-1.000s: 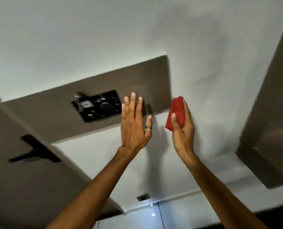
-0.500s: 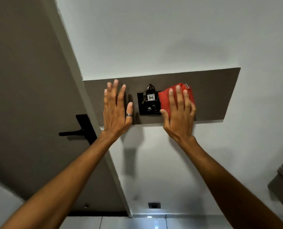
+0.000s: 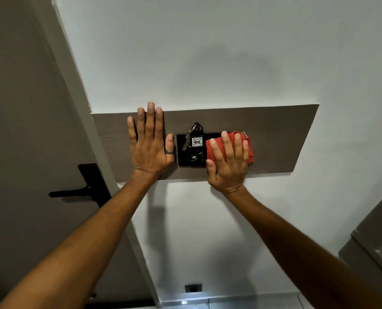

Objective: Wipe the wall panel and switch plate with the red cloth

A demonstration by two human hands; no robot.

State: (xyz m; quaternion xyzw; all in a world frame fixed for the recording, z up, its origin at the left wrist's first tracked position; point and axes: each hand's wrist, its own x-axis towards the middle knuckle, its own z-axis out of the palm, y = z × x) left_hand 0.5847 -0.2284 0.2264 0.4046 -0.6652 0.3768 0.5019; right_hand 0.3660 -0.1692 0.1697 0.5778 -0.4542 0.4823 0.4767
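Here, left hand (image 3: 151, 146): flat, fingers spread, on wall panel (image 3: 274, 139) near its left edge.
Right hand (image 3: 229, 162): flat, pressing red cloth (image 3: 249, 148) over switch plate (image 3: 193, 156) right edge.
Key tag (image 3: 197, 141): reads 406.

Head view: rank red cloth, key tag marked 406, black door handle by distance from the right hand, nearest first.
1. Folded red cloth: pressed under the right hand on the brown wall panel.
2. White key tag marked 406: just left, hanging on the black switch plate.
3. Black lever door handle: far left, on the door.
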